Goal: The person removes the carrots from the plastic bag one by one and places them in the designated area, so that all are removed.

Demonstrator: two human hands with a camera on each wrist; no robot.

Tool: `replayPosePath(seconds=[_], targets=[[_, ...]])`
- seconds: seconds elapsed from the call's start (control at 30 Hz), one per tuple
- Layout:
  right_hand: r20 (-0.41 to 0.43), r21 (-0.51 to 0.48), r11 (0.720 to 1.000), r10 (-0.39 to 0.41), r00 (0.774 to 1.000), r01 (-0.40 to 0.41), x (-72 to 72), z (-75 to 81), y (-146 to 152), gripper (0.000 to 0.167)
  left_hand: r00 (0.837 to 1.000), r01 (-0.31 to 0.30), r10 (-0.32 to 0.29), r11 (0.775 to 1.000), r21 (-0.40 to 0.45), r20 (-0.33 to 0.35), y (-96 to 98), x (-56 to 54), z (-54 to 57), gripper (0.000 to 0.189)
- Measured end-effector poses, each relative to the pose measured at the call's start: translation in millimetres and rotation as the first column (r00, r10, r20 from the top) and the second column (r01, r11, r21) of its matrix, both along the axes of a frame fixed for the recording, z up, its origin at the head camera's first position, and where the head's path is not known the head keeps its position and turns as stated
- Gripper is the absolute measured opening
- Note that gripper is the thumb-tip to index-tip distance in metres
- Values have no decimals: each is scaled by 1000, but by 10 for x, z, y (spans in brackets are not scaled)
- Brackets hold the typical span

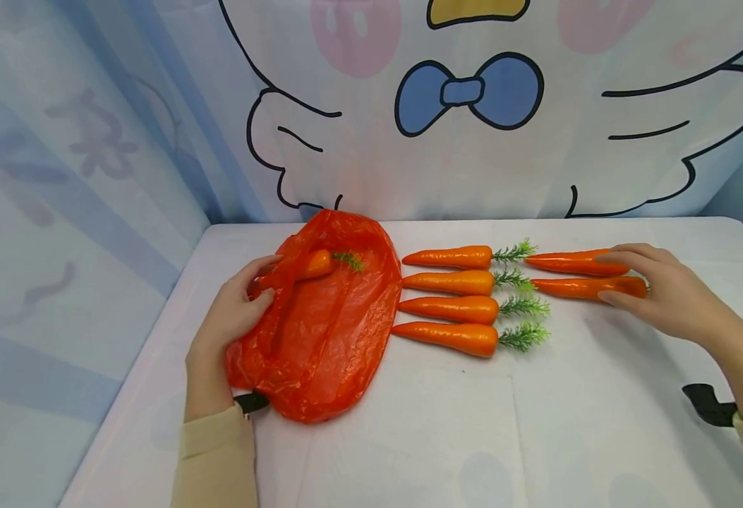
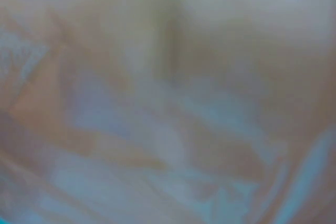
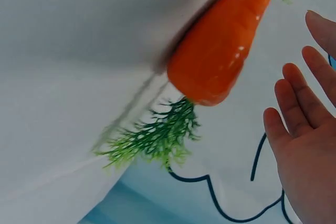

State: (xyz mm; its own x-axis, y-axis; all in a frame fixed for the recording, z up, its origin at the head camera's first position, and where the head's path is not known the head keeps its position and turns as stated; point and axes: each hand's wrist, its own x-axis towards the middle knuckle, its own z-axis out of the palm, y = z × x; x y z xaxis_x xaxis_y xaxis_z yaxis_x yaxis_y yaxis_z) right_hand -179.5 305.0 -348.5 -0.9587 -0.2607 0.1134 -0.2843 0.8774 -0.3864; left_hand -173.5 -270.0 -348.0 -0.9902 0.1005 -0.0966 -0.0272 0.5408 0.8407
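Head view: left hand (image 1: 228, 321) pinches the edge of an orange plastic bag (image 1: 327, 324) lying flat on the bench (image 1: 409, 437), one toy carrot (image 1: 307, 267) already inside near its fingers. Right hand (image 1: 657, 289), fingers spread and straight, rests over two carrots (image 1: 574, 274), just right of a row of four carrots (image 1: 450, 298). Left wrist view is blurred. Carrots look light, stiff, glossy, probably a bit slippery; grip mid-body, not the green tops. Bag is thin and floppy; hold its rim.

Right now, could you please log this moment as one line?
left hand: holds orange bag | right hand: open over carrot pair | four carrots between
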Motion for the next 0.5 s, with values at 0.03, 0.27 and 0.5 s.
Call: replayPosePath(seconds=[0.03, 0.27, 0.5], targets=[[0, -13, 1000, 12, 1000, -12, -7, 28, -42, 48, 1000, -2, 2, 1000, -1, 2, -2, 3, 0, 54], [-30, -50, 994, 91, 995, -92, -60, 187, -332, 48, 1000, -10, 10, 1000, 8, 16, 4, 15, 13, 54], [-44, -70, 983, 165, 985, -168, -144, 330, -668, 47, 1000, -5, 5, 1000, 0, 6, 1, 6, 12, 54]])
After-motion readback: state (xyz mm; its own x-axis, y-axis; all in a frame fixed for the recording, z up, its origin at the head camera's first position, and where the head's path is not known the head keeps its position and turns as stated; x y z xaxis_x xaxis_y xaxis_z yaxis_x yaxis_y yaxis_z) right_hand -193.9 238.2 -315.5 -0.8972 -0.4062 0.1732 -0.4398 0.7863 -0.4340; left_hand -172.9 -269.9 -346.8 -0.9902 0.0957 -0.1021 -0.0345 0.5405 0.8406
